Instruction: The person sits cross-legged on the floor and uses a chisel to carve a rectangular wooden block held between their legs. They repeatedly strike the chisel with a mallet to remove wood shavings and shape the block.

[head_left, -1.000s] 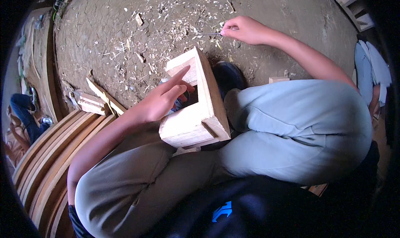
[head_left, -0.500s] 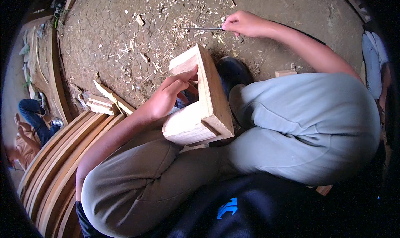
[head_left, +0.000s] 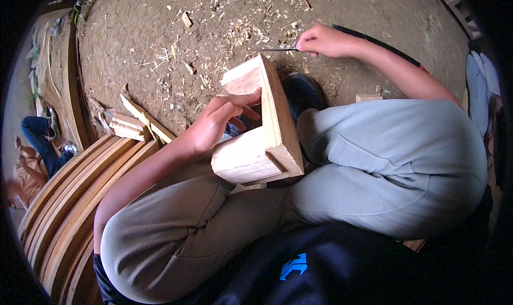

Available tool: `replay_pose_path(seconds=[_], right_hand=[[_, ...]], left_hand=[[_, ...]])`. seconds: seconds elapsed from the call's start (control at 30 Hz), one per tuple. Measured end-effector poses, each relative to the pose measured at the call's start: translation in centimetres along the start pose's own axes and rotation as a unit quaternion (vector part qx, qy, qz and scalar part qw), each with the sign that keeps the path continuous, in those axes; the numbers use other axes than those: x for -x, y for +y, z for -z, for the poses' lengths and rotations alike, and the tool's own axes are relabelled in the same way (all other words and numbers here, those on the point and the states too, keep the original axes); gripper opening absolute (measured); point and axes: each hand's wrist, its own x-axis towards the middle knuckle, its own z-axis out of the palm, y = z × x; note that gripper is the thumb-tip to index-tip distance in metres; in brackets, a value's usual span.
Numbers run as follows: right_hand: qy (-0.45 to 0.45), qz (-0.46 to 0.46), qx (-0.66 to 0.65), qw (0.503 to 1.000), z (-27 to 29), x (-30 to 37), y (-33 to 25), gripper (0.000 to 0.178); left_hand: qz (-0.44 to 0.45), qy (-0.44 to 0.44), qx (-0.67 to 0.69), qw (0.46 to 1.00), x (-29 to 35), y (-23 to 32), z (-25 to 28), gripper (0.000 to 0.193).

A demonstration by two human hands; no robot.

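A box-like frame of pale raw wood (head_left: 282, 128) rests tilted between my knees, its hollow side turned left. My left hand (head_left: 216, 120) is closed on it, with fingers reaching into the hollow against the inner face of the long board. Beyond the frame, above the ground, my right hand (head_left: 323, 40) pinches a thin dark metal tool (head_left: 272, 49) by one end. The tool points left, apart from the wood. Its exact kind I cannot make out, and its grip end is hidden in my fingers.
Wood shavings (head_left: 243, 29) litter the dirt floor (head_left: 123, 48). Curved wooden planks (head_left: 80, 198) are stacked at my left, with offcuts (head_left: 128, 126) at their far end. A long black object (head_left: 379, 43) lies behind my right forearm. Other people (head_left: 35, 166) sit at the left and right edges.
My right hand has come slightly nearer to me with the thin tool, closer to the wooden frame's far end. My left hand keeps its hold. The whole view has shifted a little.
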Motion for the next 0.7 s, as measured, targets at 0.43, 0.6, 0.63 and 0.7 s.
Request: replay_pose_path(seconds=[0.43,0.6,0.63,0.7], right_hand=[[-0.122,-0.036,0.005,0.992,4.1,2.0,-2.1,0.033],[-0.035,0.051,0.102,0.993,7.2,3.2,-7.9,0.030],[0.017,0.063,0.122,0.990,7.0,3.7,-10.1,0.029],[0.018,0.012,0.260,0.965,7.1,4.3,-15.3,0.025]], left_hand=[[-0.026,0.022,-0.039,0.999,0.2,-0.6,0.4,0.049],[-0.033,0.006,-0.001,0.999,1.6,-0.3,0.7,0.038],[-0.027,-0.003,0.019,0.999,2.1,-0.3,0.9,0.037],[-0.010,-0.042,0.017,0.999,2.7,-1.0,1.2,0.042]])
